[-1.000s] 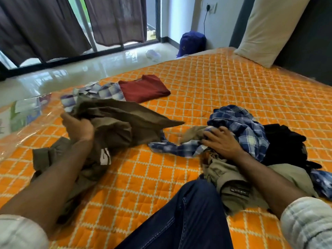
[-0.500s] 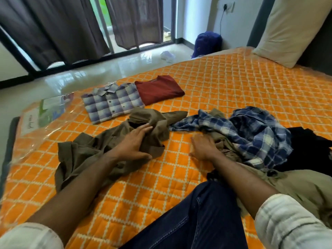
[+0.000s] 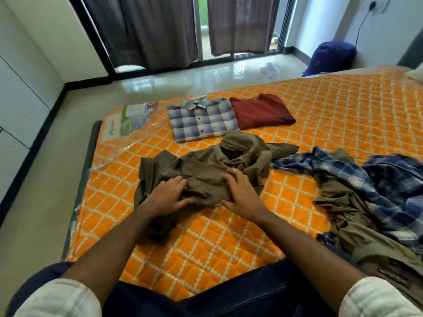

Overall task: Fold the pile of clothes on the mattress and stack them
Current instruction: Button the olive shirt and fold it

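- Mattress [image 3: 320,106]: orange quilted; crumpled olive garment [image 3: 206,165] lies mid-surface, unfolded.
- Left hand [image 3: 166,196] and right hand [image 3: 242,197] rest on its near edge, fingers apparently bunching cloth; grip unclear.
- Unsorted pile [image 3: 370,191] lies to the right.

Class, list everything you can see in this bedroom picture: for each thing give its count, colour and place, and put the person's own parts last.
mattress: one, orange with white grid, fills the middle
folded checked shirt: one, blue-grey and white, far side of mattress
folded red top: one, dark red, touching the checked shirt's right edge
olive garment: one, crumpled, centre, under both hands
unfolded pile: one, blue plaid and khaki clothes, right
curtains: two, dark brown, at the glass door
blue bag: one, on floor by far wall
left hand: one, fingers curled into the olive garment
right hand: one, on the olive garment
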